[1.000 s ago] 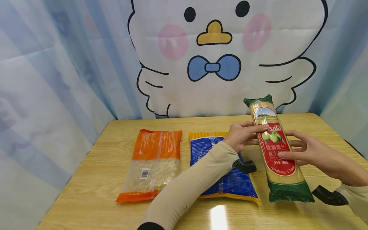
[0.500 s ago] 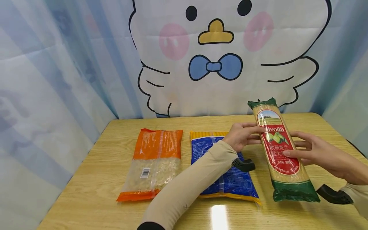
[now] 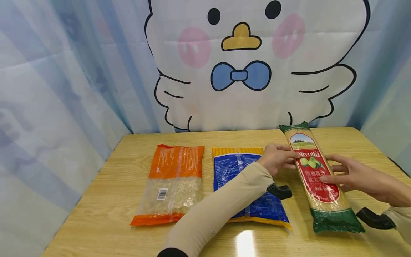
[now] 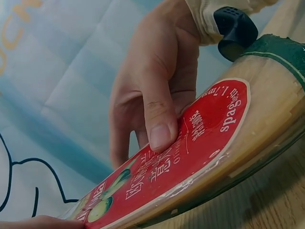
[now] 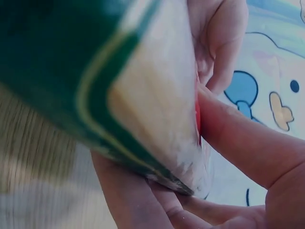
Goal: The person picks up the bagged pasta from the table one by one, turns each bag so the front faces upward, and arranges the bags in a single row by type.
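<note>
A long spaghetti pack (image 3: pixel 316 171) with green ends and a red label slants over the right side of the table, its label facing up. My left hand (image 3: pixel 278 158) grips its left edge, thumb on the label. From the right side, my right hand (image 3: pixel 356 175) holds it with the thumb on the label and fingers under it. In the left wrist view the right thumb presses the label, and the pack (image 4: pixel 190 157) stands close over the wood. The right wrist view shows the right hand's fingers beneath the pack (image 5: pixel 152 95).
A blue and yellow bag (image 3: pixel 266 207) lies on the table (image 3: pixel 106 200), partly hidden under the left forearm. Left of it lies an orange and clear bag (image 3: pixel 174 185) with a barcode. Behind the table hangs a curtain (image 3: pixel 240 103) with a cartoon bird.
Both hands have carried the spaghetti pack slightly right and lowered it toward the table. The two bags have stayed in place.
</note>
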`<state>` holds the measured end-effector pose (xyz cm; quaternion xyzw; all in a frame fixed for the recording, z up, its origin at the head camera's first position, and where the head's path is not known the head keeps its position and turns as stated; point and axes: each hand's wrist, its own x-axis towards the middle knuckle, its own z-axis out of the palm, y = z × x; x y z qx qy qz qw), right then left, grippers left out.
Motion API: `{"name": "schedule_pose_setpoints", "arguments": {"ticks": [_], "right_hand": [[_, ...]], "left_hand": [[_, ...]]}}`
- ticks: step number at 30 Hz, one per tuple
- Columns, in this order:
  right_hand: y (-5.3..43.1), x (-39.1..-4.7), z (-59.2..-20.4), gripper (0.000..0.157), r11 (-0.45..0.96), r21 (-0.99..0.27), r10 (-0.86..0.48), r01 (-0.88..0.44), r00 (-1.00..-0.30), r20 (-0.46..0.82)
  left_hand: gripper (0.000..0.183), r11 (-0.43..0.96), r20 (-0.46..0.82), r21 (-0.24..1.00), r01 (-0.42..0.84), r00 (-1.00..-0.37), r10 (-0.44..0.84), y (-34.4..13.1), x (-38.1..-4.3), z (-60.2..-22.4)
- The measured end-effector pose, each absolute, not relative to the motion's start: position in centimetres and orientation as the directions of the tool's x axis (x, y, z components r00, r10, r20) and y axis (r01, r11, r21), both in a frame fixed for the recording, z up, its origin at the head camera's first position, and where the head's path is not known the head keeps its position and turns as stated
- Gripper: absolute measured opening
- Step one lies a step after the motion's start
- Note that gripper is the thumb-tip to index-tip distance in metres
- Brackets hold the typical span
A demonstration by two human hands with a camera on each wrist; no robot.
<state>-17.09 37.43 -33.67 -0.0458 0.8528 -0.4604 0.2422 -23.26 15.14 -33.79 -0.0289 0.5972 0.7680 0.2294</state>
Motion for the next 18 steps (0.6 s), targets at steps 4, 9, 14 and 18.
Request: {"name": "schedule_pose_setpoints", "arguments": {"ticks": [4,9,14,18], "right_hand": [[37.9,-17.2,-34.0,0.088,0.565,-0.805,-0.301,0.179,-0.864,-0.403],[38.4,-17.2,-34.4,0.089,0.564,-0.804,-0.303,0.188,-0.859,-0.413],[38.7,-17.1,-34.9,0.087,0.558,-0.806,-0.32,0.197,-0.845,-0.428],[39.0,-17.2,-35.4,0.088,0.554,-0.806,-0.325,0.208,-0.837,-0.439]], "left_hand": [[0.017,-0.175,-0.317,0.908,-0.382,-0.896,0.31,15.7,-23.1,-34.1],[0.018,-0.151,-0.336,0.911,-0.383,-0.903,0.267,16.5,-22.9,-34.6],[0.018,-0.103,-0.383,0.904,-0.416,-0.892,0.24,17.1,-22.5,-35.1],[0.015,-0.076,-0.388,0.905,-0.418,-0.887,0.25,17.3,-22.3,-35.3]]}}
